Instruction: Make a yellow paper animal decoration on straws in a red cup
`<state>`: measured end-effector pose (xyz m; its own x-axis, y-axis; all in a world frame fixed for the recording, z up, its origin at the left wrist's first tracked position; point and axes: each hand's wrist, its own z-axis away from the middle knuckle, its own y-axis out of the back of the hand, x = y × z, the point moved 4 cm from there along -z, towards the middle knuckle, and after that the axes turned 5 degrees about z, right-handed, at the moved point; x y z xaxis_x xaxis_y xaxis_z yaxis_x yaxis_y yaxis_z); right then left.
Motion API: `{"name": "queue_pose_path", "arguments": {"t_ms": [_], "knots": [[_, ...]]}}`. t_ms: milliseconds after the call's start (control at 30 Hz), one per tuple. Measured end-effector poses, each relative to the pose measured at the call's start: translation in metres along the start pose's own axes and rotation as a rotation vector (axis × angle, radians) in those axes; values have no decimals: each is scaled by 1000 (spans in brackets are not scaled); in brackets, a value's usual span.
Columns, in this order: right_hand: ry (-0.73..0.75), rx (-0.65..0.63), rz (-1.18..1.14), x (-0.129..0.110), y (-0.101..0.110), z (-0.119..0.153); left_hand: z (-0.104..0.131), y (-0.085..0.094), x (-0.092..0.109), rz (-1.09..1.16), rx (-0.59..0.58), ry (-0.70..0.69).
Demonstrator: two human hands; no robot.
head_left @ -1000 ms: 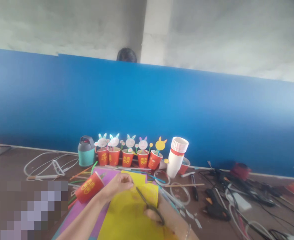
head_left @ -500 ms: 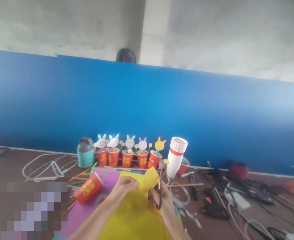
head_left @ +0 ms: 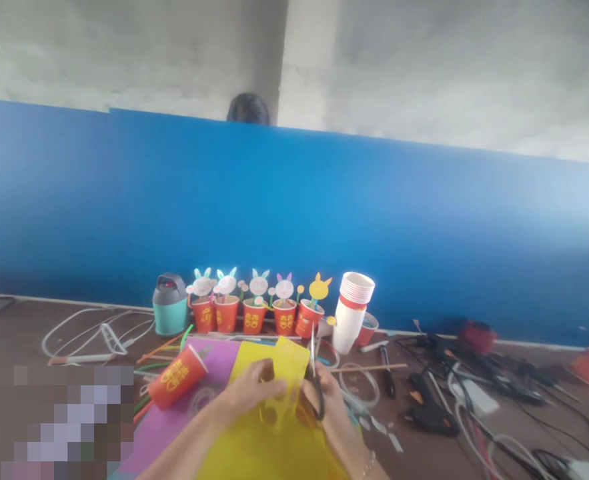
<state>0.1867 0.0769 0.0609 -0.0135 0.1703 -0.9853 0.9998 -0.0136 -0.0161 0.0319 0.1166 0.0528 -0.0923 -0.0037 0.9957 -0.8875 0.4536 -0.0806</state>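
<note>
left hand (head_left: 255, 389): pinching the yellow paper piece (head_left: 293, 360) | right hand (head_left: 333, 403): gripping scissors (head_left: 318, 387), blades aimed away from the wearer | paper's basically between both hands, long axis pointing away too, blades right by its right edge, can't tell if touching

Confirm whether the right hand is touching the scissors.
Touching: the head view shows the right hand with its fingers wrapped at the dark handle of the scissors.

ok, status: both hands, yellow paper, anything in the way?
Left hand holding raised yellow paper. Right hand gripping scissors by the paper's right edge. Tipped red cup off left, not between the hands.
</note>
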Motion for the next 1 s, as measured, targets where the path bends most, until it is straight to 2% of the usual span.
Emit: {"name": "queue_pose_path", "arguments": {"t_ms": [67, 167, 267, 333, 433, 533, 633, 833, 1000], "knots": [[-14, -16, -33, -1, -4, 1, -2, -8, -5, 142, -4, 51], [-35, 2, -63, 5, -6, 1, -3, -2, -8, 287, 200, 50], [-64, -79, -52, 21, -11, -1, 0, 6, -4, 384, 299, 24], [-47, -128, -28, 32, -13, -2, 3, 8, 1, 542, 333, 27], [-66, -170, 23, 48, -16, -1, 5, 7, 8, 822, 417, 72], [-117, -243, 71, 54, -20, 2, 7, 4, 11, 965, 490, 124], [-164, -285, 119, 53, -21, 4, 7, 3, 12, 991, 544, 137], [-240, -261, 151, 60, -15, -1, 7, 15, 15, 966, 616, 10], [-204, -300, 135, 61, -18, 1, 6, 8, 5, 815, 524, 10]]}}
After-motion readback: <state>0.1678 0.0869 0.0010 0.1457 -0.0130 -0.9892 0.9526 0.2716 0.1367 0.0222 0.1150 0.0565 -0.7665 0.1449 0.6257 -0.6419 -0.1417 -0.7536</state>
